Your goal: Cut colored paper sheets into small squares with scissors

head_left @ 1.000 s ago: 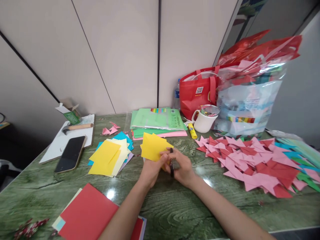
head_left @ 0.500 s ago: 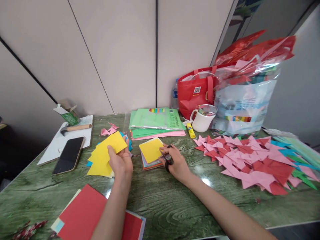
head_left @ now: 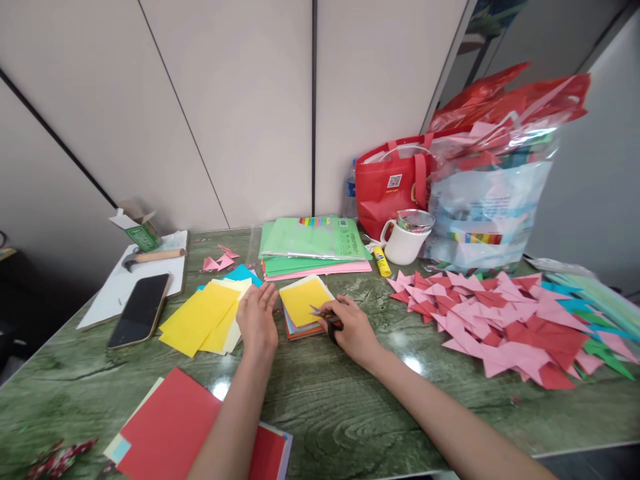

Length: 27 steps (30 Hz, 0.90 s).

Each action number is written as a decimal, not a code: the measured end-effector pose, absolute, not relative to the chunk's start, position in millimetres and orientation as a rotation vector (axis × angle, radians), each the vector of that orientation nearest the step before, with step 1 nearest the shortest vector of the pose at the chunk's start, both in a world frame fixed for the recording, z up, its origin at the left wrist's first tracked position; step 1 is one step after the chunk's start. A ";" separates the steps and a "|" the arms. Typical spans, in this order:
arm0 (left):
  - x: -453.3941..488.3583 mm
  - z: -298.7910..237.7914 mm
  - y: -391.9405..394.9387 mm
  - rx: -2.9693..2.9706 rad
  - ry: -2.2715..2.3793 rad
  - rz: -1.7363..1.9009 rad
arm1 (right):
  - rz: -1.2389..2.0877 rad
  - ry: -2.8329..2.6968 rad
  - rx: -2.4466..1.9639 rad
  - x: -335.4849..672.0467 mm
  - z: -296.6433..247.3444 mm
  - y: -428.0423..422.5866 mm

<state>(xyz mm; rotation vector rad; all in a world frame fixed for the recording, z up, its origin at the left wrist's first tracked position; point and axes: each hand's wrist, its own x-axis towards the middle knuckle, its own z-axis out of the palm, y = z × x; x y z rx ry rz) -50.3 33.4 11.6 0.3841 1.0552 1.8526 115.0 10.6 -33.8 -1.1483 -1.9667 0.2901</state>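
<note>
My right hand [head_left: 351, 331] is closed round a pair of small scissors [head_left: 332, 322] with dark handles, their metal tips over a stack of square paper [head_left: 301, 300], yellow on top with other colours beneath. To the left, my left hand [head_left: 259, 319] holds nothing, palm turned up and fingers stretched. It lies between that stack and a loose fan of yellow paper sheets [head_left: 200, 317], with cream and blue sheets under them. Larger red paper sheets [head_left: 167, 420] lie near the front, partly hidden by my left forearm.
Green packs of paper [head_left: 313, 239] lie at the back. Beside them stand a glue stick [head_left: 381, 261], a white mug [head_left: 403, 241], a red bag [head_left: 387, 190] and a plastic bag [head_left: 493, 207]. Folded paper pieces [head_left: 493, 310] cover the right. A phone [head_left: 140, 311] and a hammer [head_left: 155, 257] lie left.
My left hand has let go of the yellow sheet, which now lies on the fan at left, and has moved right towards the stack. My right hand stays by the stack with the scissors.
</note>
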 end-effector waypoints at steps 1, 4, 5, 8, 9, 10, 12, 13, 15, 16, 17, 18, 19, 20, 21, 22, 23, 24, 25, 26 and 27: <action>-50.6 11.0 33.7 0.390 1.060 1.856 | 0.279 -1.946 -1.158 115.3 -34.0 10.5; -50.7 9.4 33.9 0.405 1.077 1.863 | 0.265 -1.893 -1.177 116.0 -34.1 9.8; -50.6 8.8 33.9 0.410 1.083 1.863 | 0.270 -1.869 -1.182 116.0 -33.7 9.4; -50.1 6.9 33.9 0.434 1.094 1.850 | 0.303 -1.707 -1.188 115.2 -30.3 7.3; -49.7 6.2 33.9 0.446 1.095 1.844 | 0.316 -1.619 -1.183 114.9 -28.3 6.6; -49.3 5.6 34.0 0.458 1.093 1.837 | 0.331 -1.524 -1.174 114.7 -26.0 6.1; -47.5 4.8 33.8 0.514 1.097 1.814 | 0.372 -1.333 -1.142 114.9 -20.8 5.6; -46.3 4.6 33.6 0.566 1.103 1.796 | 0.398 -1.241 -1.119 115.2 -18.2 5.9; -43.0 4.5 32.4 0.713 1.104 1.738 | 0.458 -1.083 -1.068 116.2 -13.4 7.2; -41.1 4.4 31.5 0.794 1.099 1.707 | 0.488 -1.021 -1.047 116.8 -11.5 8.3; -39.2 4.2 30.6 0.869 1.093 1.672 | 0.516 -0.969 -1.034 117.4 -10.1 9.4; -37.4 3.9 29.6 0.930 1.091 1.638 | 0.541 -0.928 -1.027 117.9 -9.2 10.7; -35.9 3.5 28.7 0.982 1.095 1.604 | 0.563 -0.893 -1.022 118.4 -8.7 11.9; -34.6 2.9 28.0 1.027 1.106 1.572 | 0.585 -0.865 -1.018 118.7 -8.7 13.0; -33.6 2.2 27.4 1.063 1.122 1.550 | 0.605 -0.842 -1.012 119.0 -9.0 13.9; -32.9 1.6 27.1 1.088 1.138 1.539 | 0.622 -0.823 -1.004 119.1 -9.5 14.7; -32.4 1.1 26.9 1.103 1.153 1.543 | 0.633 -0.808 -0.999 119.2 -10.0 15.3; -32.2 0.9 26.9 1.111 1.166 1.558 | 0.640 -0.800 -0.998 119.2 -10.5 15.7; -32.1 0.9 26.8 1.117 1.175 1.578 | 0.641 -0.796 -1.001 119.2 -10.9 15.8; -32.1 1.1 26.8 1.121 1.181 1.596 | 0.641 -0.794 -1.003 119.1 -11.1 15.9; -32.1 1.6 26.7 1.128 1.184 1.606 | 0.641 -0.794 -1.004 119.1 -11.2 15.8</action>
